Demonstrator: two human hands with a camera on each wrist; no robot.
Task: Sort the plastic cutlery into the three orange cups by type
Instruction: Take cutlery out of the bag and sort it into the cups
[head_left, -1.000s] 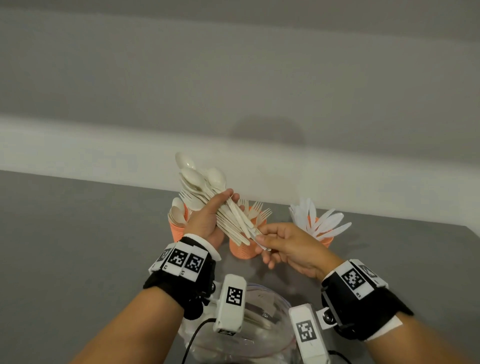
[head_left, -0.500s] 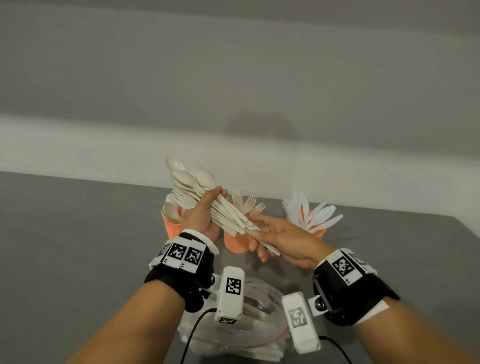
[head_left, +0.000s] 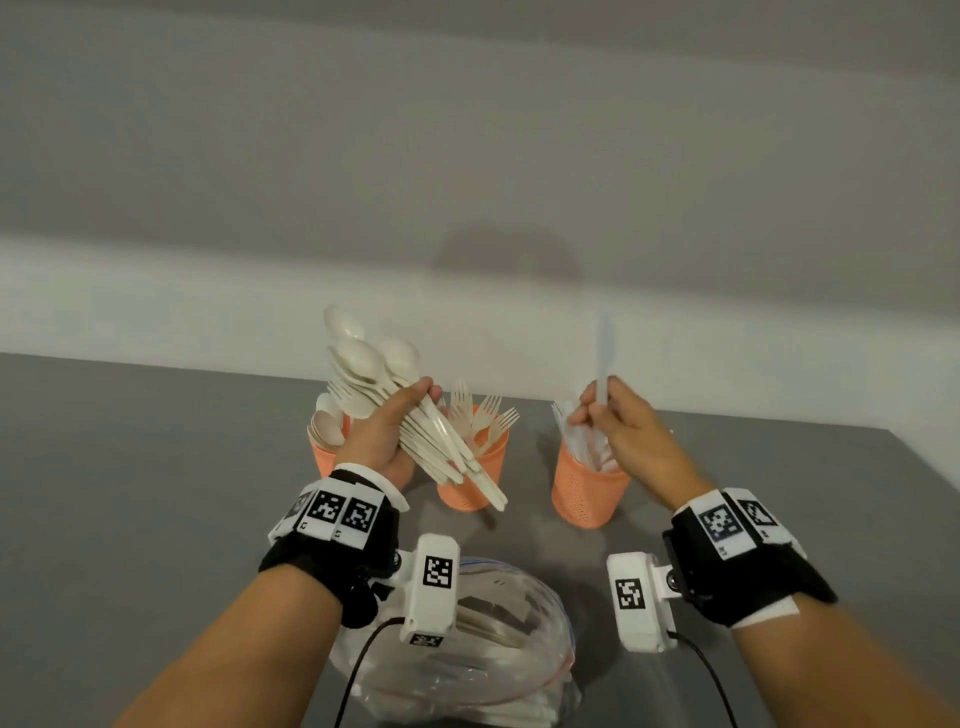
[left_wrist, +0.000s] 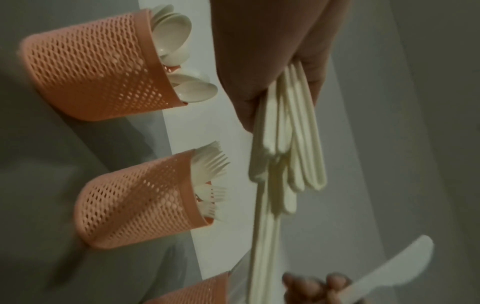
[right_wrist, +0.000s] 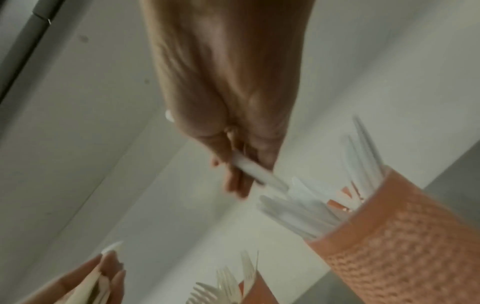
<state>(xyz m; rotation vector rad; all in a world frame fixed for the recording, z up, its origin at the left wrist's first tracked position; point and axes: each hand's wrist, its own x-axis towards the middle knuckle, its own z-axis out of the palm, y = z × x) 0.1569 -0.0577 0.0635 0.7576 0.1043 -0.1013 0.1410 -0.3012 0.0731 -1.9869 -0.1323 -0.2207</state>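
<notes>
A flat grey tabletop (head_left: 130, 493) runs up to a pale wall. Nearest the person lies a crumpled clear plastic bag (head_left: 498, 654) with more pale cutlery inside it. Beyond it stand three orange perforated plastic cups in a row: the left cup (head_left: 323, 457) holds white spoons, the middle cup (head_left: 470, 488) holds forks with their tines up, and the right cup (head_left: 584, 493) holds white knives.

The left hand (head_left: 379, 441) is raised in front of the left and middle cups, its fingers curled round a thick fan of cream plastic spoons and forks (head_left: 415, 415), bowls pointing up and away, handles slanting down toward the middle cup. The right hand (head_left: 628, 431) hovers just above the right cup, thumb and fingers pinching a single white plastic knife (head_left: 602, 353) by its handle; the blade stands nearly upright and is blurred. The two hands are well apart.
</notes>
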